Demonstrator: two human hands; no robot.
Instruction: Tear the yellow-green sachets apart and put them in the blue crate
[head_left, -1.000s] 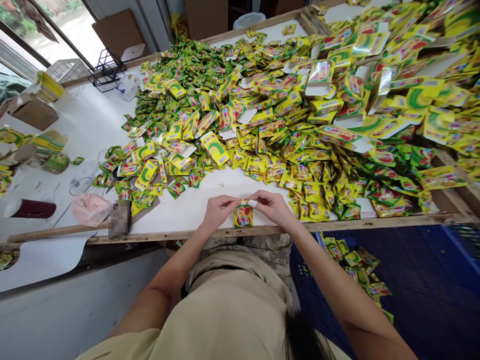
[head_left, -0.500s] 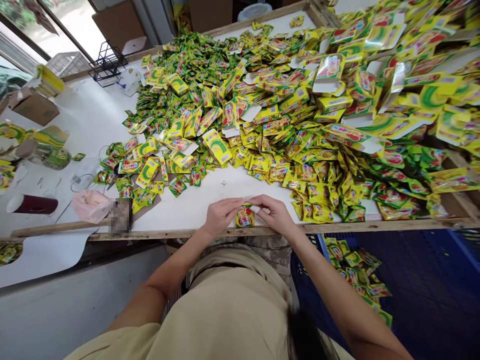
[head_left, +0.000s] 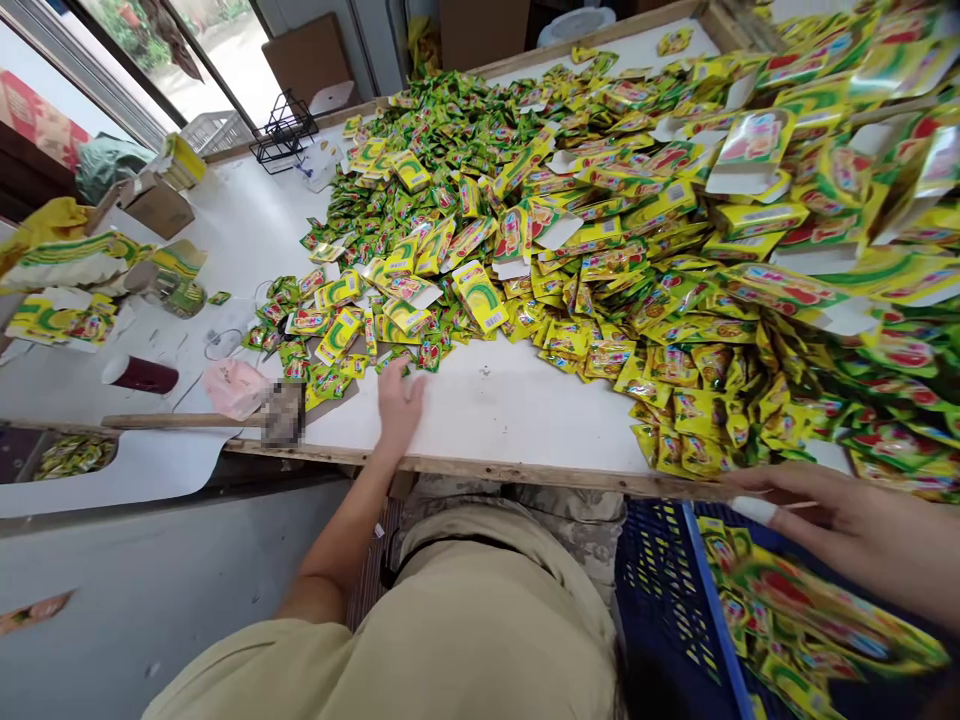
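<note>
My left hand (head_left: 399, 408) is on the white tabletop at the near edge of the pile. Its fingers are apart and touch or reach over a small green sachet (head_left: 393, 358), partly hidden by them. My right hand (head_left: 840, 520) is out to the right above a blue crate (head_left: 660, 590), thumb and fingers apart, with a white covering on one digit. Just under it a yellow-green packet (head_left: 832, 605) is blurred by motion over the crate, seemingly free of the hand. More sachets (head_left: 795, 690) lie inside the crate.
A big heap of green and yellow sachets (head_left: 675, 370) and small yellow boxes (head_left: 480, 297) covers the table (head_left: 525, 410). A wooden rim (head_left: 525, 472) edges it. To the left are a wooden-handled tool (head_left: 180, 421), a pink bag (head_left: 234, 388), a dark red cup (head_left: 142, 374) and a jar (head_left: 169, 290).
My hands have parted from the sachet they both held at the table edge. The left went left to the small sachets; the right swung out over the crate. The view has turned left.
</note>
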